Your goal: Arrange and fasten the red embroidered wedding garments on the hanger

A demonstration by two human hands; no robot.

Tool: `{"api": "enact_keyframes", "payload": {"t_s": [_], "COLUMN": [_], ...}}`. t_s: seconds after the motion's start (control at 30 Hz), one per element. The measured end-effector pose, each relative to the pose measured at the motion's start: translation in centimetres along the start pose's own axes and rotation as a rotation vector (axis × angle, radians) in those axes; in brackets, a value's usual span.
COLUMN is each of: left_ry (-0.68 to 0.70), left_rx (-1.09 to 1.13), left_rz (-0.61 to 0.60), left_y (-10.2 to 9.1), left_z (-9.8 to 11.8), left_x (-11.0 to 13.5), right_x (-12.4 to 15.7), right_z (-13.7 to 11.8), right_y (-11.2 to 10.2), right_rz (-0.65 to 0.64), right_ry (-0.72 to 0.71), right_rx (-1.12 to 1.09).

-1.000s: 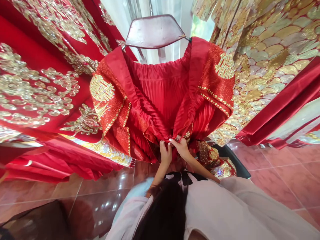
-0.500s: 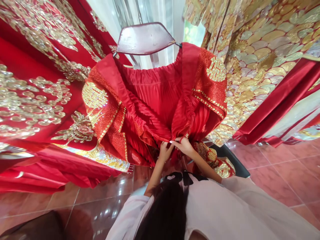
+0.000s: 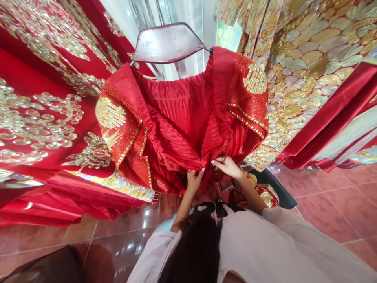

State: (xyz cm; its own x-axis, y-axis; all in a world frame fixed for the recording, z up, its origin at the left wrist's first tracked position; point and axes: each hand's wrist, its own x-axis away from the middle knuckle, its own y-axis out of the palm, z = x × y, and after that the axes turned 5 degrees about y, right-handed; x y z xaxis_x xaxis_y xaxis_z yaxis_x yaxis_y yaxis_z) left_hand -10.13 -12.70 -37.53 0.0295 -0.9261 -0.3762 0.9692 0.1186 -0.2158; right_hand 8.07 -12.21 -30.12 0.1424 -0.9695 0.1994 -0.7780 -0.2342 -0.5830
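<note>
Left hand and right hand pinching red skirt hem (gathered), gold-embroidered garments crowding both sides

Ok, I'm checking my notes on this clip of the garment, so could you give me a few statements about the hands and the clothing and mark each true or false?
1. Both hands grip the lower edge of the red pleated skirt. True: left hand and right hand pinch its fabric.
2. The skirt lies flat on the floor. False: it hangs from a dark red hanger.
3. Gold double-happiness emblems sit on its glitter panels. True.
4. The floor is grey carpet. False: glossy reddish tiles.
5. Gold-embroidered garments hang to the right. True.
</note>
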Motion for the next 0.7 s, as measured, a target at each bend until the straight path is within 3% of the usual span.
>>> {"api": "enact_keyframes", "payload": {"t_s": [0.1,0.17,0.23,0.27,0.43,0.57,0.7], "left_ry": [0.013,0.025,0.037,0.044,0.076,0.090,0.098], "left_rx": [-0.032,-0.041,-0.052,-0.059,-0.107,-0.155,-0.194], "left_rz": [0.011,-0.002,-0.011,-0.014,-0.046,-0.075,-0.090], "left_y": [-0.6,-0.6,-0.3,-0.1,-0.1,-0.7,-1.2], "left_z": [-0.1,-0.2,-0.3,-0.3,-0.2,-0.3,-0.7], "left_x": [-0.3,-0.3,-0.2,-0.1,0.0,-0.1,0.3], "right_x": [2.2,3.5,4.1,4.0,1.8,0.6,0.1], "right_z": [-1.6,-3.1,-4.6,-5.2,-6.3,-5.9,-5.4], "right_y": [-1.2,-1.0,0.0,0.7,3.9,4.8,4.8], "right_rz": [0.148,0.005,-0.157,-0.162,0.112,0.098,-0.029], "right_ry": [0.262,0.242,0.089,0.041,0.107,0.071,0.091], "right_rx": [0.539,0.666,0.553,0.488,0.283,0.011,-0.193]}}
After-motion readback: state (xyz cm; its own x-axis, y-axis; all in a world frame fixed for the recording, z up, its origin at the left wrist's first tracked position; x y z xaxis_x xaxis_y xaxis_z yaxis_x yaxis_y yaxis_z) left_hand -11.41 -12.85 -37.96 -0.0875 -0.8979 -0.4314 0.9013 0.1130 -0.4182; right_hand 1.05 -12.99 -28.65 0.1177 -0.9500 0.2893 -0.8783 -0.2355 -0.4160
